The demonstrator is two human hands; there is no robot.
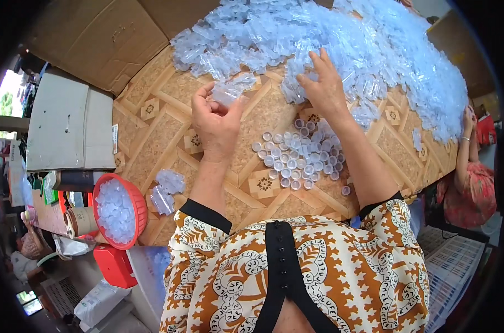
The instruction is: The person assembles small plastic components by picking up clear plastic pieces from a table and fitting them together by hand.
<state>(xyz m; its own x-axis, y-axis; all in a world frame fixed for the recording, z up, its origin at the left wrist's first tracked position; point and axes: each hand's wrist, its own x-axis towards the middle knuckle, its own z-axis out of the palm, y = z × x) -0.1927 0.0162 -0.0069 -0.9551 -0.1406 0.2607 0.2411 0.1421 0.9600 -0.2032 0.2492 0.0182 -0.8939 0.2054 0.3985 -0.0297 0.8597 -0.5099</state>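
My left hand [216, 117], fingers curled and thumb raised, holds a clear plastic piece [227, 94] near the front of the pile. More clear pieces lie just beyond it. Over the near edge of a large heap of clear plastic pieces [263, 36] is my right hand [324, 87], its fingers spread and nothing seen gripped in them. Below that hand, on the wood-patterned table [177, 119], lies a cluster of small round clear caps [292, 164]. A few clear pieces [166, 191] sit apart by my left forearm.
A red plastic basket [140, 213] full of translucent small parts stands at the table's left edge. Cardboard panels [99, 41] rise along the back left. Another person's arm [467, 133] reaches the heap's right end. A red container [114, 266] sits below the basket.
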